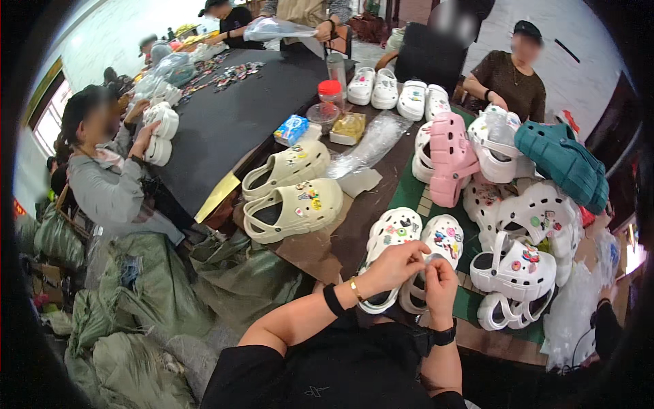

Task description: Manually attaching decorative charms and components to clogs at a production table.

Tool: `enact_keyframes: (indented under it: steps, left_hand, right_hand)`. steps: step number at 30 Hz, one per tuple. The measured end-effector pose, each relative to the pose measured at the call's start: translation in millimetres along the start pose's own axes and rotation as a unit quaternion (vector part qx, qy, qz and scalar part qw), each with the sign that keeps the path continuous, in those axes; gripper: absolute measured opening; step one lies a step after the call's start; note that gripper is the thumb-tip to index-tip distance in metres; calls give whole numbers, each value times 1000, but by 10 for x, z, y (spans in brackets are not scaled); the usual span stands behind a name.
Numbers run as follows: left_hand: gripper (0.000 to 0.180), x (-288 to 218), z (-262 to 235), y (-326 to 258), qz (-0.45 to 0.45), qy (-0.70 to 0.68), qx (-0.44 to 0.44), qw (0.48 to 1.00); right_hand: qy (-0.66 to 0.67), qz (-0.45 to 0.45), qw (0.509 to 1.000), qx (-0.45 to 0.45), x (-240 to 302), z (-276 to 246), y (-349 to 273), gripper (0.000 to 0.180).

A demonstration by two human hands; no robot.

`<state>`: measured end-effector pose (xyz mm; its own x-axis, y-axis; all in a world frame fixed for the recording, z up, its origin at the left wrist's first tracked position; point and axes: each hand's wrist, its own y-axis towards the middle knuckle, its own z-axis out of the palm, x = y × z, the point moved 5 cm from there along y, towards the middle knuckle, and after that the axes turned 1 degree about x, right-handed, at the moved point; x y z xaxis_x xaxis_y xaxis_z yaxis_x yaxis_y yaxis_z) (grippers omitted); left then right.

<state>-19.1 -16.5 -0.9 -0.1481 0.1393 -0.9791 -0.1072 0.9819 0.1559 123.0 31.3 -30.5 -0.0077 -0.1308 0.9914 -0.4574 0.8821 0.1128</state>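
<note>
A pair of white clogs stands on the table right in front of me: the left clog (395, 228) and the right clog (446, 235), both dotted with colourful charms. Over their openings, my left hand (395, 267) and my right hand (439, 283) meet with pinched fingertips. Anything small between the fingers is hidden from view. Both hands cover part of the clogs' heel ends. To their left sits a pair of beige clogs (300, 204) with charms.
White clogs (514, 266) with charms pile up at right, near a pink clog (451, 160) and dark green clogs (562, 163). Clear plastic bags (371, 143) and a red-lidded jar (330, 92) lie farther back. Co-workers sit around; one at left holds white clogs (161, 129). Green sacks (143, 293) fill the lower left.
</note>
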Motion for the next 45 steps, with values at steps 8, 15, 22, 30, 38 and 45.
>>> enact_keyframes:
  steps: [8,15,22,30,38,45]
  left_hand:
    - [13,-121,-27,-47,159,156,-14,975]
    - [9,-89,4,-40,137,169,-13,976]
    - [6,-120,61,-26,145,155,-15,977]
    - [8,-77,-52,-42,143,146,-35,978]
    - [9,-86,-31,-4,110,128,-21,985]
    - [12,-94,-26,-19,132,187,-8,973]
  right_hand:
    - [77,31,996,-42,54,-2,-26,9]
    - [63,30,997,-18,51,22,-37,11]
    - [11,19,1000,6,69,-35,-54,8]
    - [-29,20,999,-7,82,34,-25,7]
    - [28,-23,998,-56,239,-36,-29,9]
    - [-105,-130,985,-38,498,-7,-12,7]
